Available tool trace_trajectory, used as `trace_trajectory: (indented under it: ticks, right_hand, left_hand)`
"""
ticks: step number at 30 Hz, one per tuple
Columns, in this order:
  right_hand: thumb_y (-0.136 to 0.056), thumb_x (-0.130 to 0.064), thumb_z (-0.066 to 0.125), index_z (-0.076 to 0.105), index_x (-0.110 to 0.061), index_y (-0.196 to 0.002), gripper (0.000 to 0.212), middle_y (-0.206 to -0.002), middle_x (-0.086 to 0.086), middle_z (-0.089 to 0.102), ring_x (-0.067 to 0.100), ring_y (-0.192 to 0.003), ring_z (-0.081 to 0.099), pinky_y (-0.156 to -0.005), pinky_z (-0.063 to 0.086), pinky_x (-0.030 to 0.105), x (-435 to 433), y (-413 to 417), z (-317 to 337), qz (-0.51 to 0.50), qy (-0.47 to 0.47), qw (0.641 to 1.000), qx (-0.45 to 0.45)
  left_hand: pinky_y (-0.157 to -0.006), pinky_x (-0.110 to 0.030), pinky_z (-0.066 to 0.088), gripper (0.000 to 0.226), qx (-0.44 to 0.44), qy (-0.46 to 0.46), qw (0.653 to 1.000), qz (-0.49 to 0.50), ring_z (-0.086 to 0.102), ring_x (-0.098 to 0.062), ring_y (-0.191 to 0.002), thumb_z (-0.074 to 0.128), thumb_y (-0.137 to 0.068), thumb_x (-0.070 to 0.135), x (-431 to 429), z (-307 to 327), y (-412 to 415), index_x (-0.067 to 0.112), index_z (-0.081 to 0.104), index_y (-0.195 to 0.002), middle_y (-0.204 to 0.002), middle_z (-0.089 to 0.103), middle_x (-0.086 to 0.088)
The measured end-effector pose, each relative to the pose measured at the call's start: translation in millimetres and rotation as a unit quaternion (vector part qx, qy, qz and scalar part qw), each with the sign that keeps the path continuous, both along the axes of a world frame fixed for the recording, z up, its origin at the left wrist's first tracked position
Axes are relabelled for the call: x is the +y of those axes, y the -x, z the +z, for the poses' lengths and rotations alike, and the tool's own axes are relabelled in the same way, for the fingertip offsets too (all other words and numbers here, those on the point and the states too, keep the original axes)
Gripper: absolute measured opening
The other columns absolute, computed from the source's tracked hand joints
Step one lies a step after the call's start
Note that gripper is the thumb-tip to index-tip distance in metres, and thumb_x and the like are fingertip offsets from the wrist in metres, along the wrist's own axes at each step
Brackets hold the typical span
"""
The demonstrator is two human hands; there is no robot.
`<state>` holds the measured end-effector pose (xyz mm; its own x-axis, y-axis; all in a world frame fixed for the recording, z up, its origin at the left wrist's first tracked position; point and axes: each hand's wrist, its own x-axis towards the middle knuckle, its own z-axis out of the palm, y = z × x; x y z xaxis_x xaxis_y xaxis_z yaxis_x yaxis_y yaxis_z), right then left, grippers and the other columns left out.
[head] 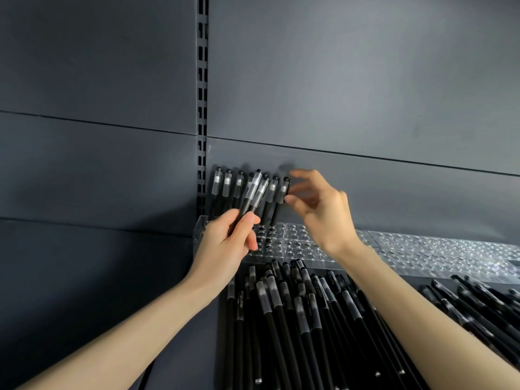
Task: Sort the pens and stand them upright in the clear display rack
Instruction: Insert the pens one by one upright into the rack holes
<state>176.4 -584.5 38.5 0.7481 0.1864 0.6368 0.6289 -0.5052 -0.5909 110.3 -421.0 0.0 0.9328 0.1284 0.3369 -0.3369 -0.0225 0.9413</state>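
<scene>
while my left hand (pixel 225 240) grips two black pens (pixel 253 195) tilted up and right, my right hand (pixel 318 212), fingers spread and holding nothing, hovers just right of the last upright pen (pixel 283 192) in the clear rack (pixel 298 240); it is the nearer hand.
</scene>
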Motion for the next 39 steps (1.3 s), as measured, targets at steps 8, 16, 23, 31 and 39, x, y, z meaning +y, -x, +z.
trace_trajectory:
  ticks: [8, 16, 23, 31, 39]
  right_hand:
    - [-0.083, -0.017, 0.07, 0.059, -0.017, -0.101, 0.021, -0.071, -0.002, 0.068, 0.018, -0.072, 0.066, -0.077, 0.056, 0.037, 12.6, 26.3, 6.0, 0.146, -0.166, 0.968, 0.117]
    - [-0.083, -0.007, 0.068, 0.059, -0.016, -0.111, 0.03, -0.064, -0.007, 0.066, 0.009, -0.062, 0.067, -0.074, 0.054, 0.02, 10.4, 31.3, 10.8, 0.172, -0.194, 0.96, 0.103]
    - [-0.082, -0.004, 0.07, 0.053, -0.024, -0.095, 0.03, -0.073, 0.005, 0.064, 0.021, -0.068, 0.063, -0.071, 0.053, 0.038, -13.3, 23.3, 39.2, 0.072, -0.233, 0.97, 0.009]
    - [-0.085, -0.007, 0.068, 0.052, -0.033, -0.097, 0.033, -0.08, -0.011, 0.061, 0.013, -0.072, 0.063, -0.077, 0.052, 0.027, -10.6, 5.5, 33.5, 0.011, -0.162, 0.986, -0.041]
    - [-0.085, -0.006, 0.069, 0.055, -0.031, -0.098, 0.032, -0.08, -0.013, 0.058, 0.005, -0.068, 0.059, -0.074, 0.05, 0.021, -4.6, -4.0, 21.8, 0.016, -0.136, 0.99, -0.037]
  left_hand:
    - [-0.038, -0.012, 0.027, 0.022, 0.006, -0.009, 0.997, -0.081, 0.034, -0.004, -0.04, 0.047, -0.097, 0.03, -8.6, 3.3, 8.1, 0.014, 0.062, -0.097, -0.059, 0.048, -0.005]
    - [-0.038, -0.014, 0.026, 0.037, 0.027, -0.001, 0.996, -0.079, 0.033, -0.006, -0.038, 0.043, -0.098, 0.033, -7.6, 3.4, 7.3, -0.003, 0.051, -0.1, -0.058, 0.051, -0.006]
    - [-0.054, -0.031, 0.043, 0.032, -0.054, -0.122, 0.989, 0.065, 0.051, -0.02, -0.063, 0.042, -0.095, 0.038, -5.2, -0.1, 6.0, 0.012, 0.059, -0.086, -0.074, 0.06, 0.003]
    - [-0.044, -0.017, 0.029, 0.032, -0.064, -0.114, 0.991, 0.011, 0.032, -0.007, -0.046, 0.048, -0.097, 0.028, -8.7, -0.1, 7.4, 0.003, 0.049, -0.078, -0.05, 0.037, 0.006]
    - [-0.043, -0.019, 0.026, 0.031, -0.052, -0.081, 0.995, 0.011, 0.03, -0.01, -0.045, 0.049, -0.096, 0.027, -6.8, -1.0, 5.9, -0.002, 0.054, -0.087, -0.053, 0.035, -0.003]
